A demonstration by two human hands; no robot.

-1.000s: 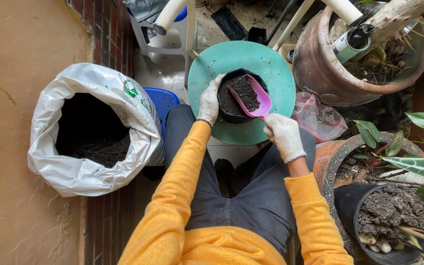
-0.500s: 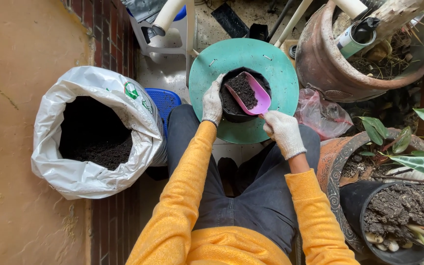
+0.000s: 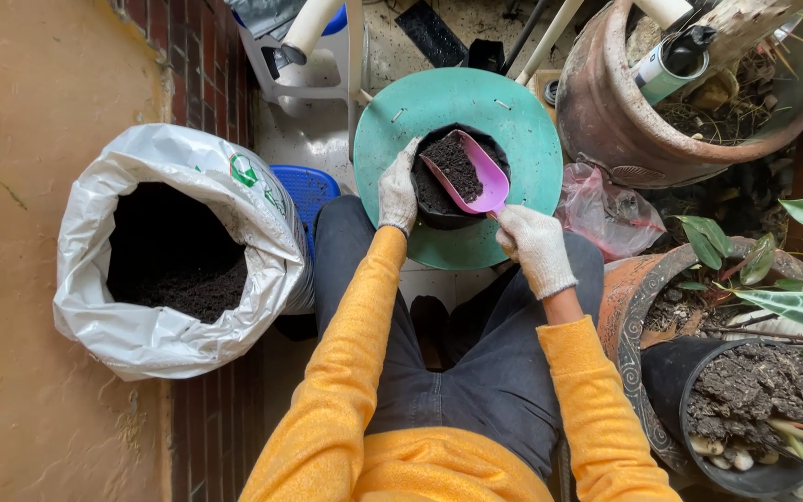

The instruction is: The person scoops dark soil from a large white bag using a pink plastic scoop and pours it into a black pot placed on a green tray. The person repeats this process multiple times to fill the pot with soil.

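A small black pot (image 3: 434, 209) with dark soil in it stands on a round teal lid (image 3: 504, 112) in front of my knees. My left hand (image 3: 399, 189), in a white knit glove, grips the pot's left rim. A pink plastic scoop (image 3: 480, 177) carrying soil hangs tilted over the pot, held by its handle in my gloved right hand (image 3: 536, 247).
A white sack (image 3: 132, 335) of dark soil stands open at the left by a brick strip and tan wall. A blue stool (image 3: 309, 195) sits behind it. Large clay pots (image 3: 606, 130), a pink bag (image 3: 611, 218), and a black pot (image 3: 745, 409) with roots crowd the right.
The scoop has tipped a little further over the pot and its soil has slid toward the tip. Both hands stay in place; the view shifted slightly.
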